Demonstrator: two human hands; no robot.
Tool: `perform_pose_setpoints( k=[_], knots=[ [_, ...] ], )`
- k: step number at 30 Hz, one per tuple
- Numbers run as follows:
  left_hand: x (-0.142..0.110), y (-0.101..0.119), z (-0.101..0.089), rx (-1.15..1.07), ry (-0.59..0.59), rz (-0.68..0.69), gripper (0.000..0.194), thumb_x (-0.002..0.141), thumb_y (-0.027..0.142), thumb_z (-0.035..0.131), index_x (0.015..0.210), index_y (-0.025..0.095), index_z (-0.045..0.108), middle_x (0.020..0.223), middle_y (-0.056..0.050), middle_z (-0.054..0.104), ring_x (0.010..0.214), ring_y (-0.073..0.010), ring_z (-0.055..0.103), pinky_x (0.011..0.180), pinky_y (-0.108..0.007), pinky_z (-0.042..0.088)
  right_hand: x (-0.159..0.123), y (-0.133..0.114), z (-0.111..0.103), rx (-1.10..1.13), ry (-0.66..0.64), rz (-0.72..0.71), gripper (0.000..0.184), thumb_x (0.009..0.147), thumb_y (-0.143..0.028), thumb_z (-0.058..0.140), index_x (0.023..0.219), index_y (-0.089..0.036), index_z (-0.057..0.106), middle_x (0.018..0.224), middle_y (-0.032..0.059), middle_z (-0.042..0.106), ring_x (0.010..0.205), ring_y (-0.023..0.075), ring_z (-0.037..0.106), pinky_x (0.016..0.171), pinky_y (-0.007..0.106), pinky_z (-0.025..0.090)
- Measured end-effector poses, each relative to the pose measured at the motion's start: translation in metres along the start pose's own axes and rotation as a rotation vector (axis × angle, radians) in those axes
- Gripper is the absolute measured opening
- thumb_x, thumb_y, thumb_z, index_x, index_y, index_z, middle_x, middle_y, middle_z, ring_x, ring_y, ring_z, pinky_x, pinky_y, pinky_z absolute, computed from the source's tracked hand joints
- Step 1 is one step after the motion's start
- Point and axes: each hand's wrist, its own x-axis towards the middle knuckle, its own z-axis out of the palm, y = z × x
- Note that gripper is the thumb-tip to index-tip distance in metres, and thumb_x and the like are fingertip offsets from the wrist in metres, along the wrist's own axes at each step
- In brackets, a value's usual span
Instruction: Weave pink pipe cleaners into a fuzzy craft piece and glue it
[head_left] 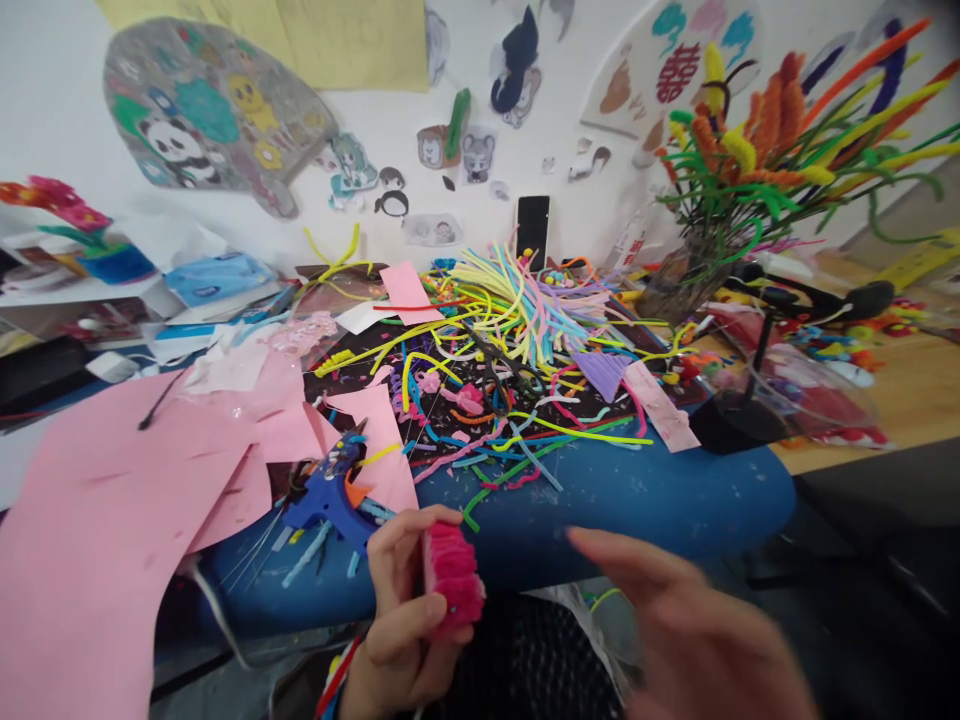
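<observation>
Near the table's front edge, my left hand [409,620] grips a bright pink fuzzy piece [454,578] that looks made of ridged pipe cleaner, with thumb and fingers around its sides. My right hand [682,620] is in the air at the lower right, blurred, its fingers stretched out and nothing seen in them. A blue hot glue gun [326,500] lies just beyond my left hand. Past it, pink felt-like sheets [386,450] and loose pipe cleaners [517,450] lie about, with a pair of dark scissors [493,375] among them.
A bundle of pale pipe cleaners [525,305] lies at the back, before an upright phone [532,230]. To the right stand a black stand [739,420] and a vase of pipe-cleaner flowers [679,275]. A large pink sheet [97,510] hangs over the left edge.
</observation>
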Motion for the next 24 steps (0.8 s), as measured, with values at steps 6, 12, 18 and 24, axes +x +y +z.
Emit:
perform_pose_setpoints(
  k=[6,12,18,24],
  knots=[
    [0.006,0.007,0.005,-0.105,-0.079,0.038,0.046,0.094,0.015,0.050,0.133,0.037,0.039,0.139,-0.010,0.036,0.116,-0.0297,0.053,0.080,-0.049,0.056,0.008,-0.002,-0.005,-0.099,0.264,0.070,0.021,0.096,-0.019,0.055,0.089,-0.029,0.072,0.077,0.0029,0.072,0.078,0.0202,0.068,0.069,0.031,0.056],
    [0.004,0.013,0.011,-0.260,-0.008,-0.165,0.029,0.097,0.022,0.049,0.123,0.033,0.046,0.134,-0.009,0.041,0.112,-0.0260,0.059,0.085,-0.046,0.056,0.013,0.020,0.022,-0.086,-0.079,0.043,0.023,0.095,-0.018,0.052,0.086,-0.024,0.072,0.079,0.0034,0.075,0.076,0.0191,0.071,0.070,0.030,0.058],
    [0.001,0.027,0.023,-0.495,0.106,-0.497,0.019,0.097,0.040,0.048,0.115,0.033,0.047,0.126,-0.008,0.050,0.106,-0.0256,0.065,0.076,-0.038,0.060,0.009,0.032,0.023,-0.108,-0.064,0.068,0.017,0.090,-0.014,0.061,0.082,-0.023,0.073,0.077,0.0022,0.076,0.073,0.0167,0.072,0.068,0.025,0.059],
    [-0.003,0.022,0.026,-0.456,0.133,-0.418,0.019,0.099,0.036,0.045,0.118,0.034,0.043,0.130,-0.009,0.055,0.121,-0.0279,0.059,0.099,-0.054,0.050,-0.016,0.039,0.027,-0.012,-0.259,0.172,0.073,0.076,-0.046,0.079,0.141,-0.029,0.050,0.140,0.0118,0.056,0.130,0.0287,0.054,0.105,0.040,0.049]
  ],
)
